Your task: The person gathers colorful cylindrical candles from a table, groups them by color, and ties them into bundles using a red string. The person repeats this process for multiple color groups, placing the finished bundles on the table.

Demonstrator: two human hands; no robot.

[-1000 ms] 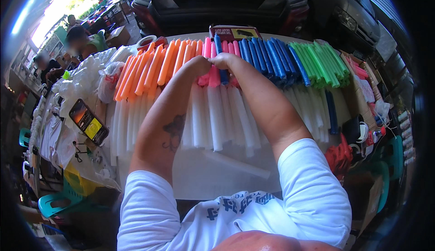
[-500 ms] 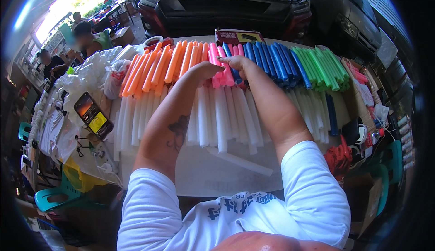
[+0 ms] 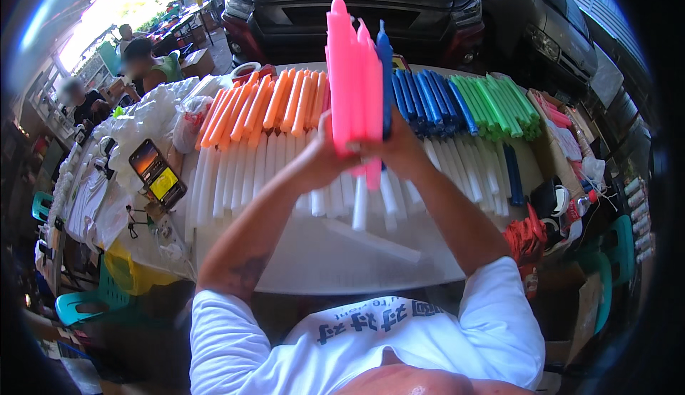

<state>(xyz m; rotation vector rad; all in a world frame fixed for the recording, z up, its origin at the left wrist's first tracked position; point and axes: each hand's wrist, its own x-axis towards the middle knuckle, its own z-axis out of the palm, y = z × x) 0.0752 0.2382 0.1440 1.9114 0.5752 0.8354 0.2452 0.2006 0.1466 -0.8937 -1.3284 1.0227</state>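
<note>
Upright above the table, a bundle of pink candles (image 3: 349, 81) is gripped low between both my hands, wicks pointing up. A dark blue candle (image 3: 385, 74) stands along the bundle's right side. My left hand (image 3: 322, 158) wraps the bundle from the left, and my right hand (image 3: 399, 147) closes on it from the right. Behind them lie rows of orange candles (image 3: 278, 102) to the left, blue candles (image 3: 432, 102) and green candles (image 3: 496, 106) to the right. White candles (image 3: 246, 174) form a nearer row, partly hidden by my arms.
One loose white candle (image 3: 371, 241) lies near the table's (image 3: 307, 270) front edge. At left are a phone (image 3: 158, 174) and clear plastic bags (image 3: 135, 113); at right, a red plastic bag (image 3: 525, 238). A parked vehicle (image 3: 349, 20) stands beyond the table; people sit at far left.
My hands have lifted the pink candles and a blue one off the row, drawn them nearer and turned them upright.
</note>
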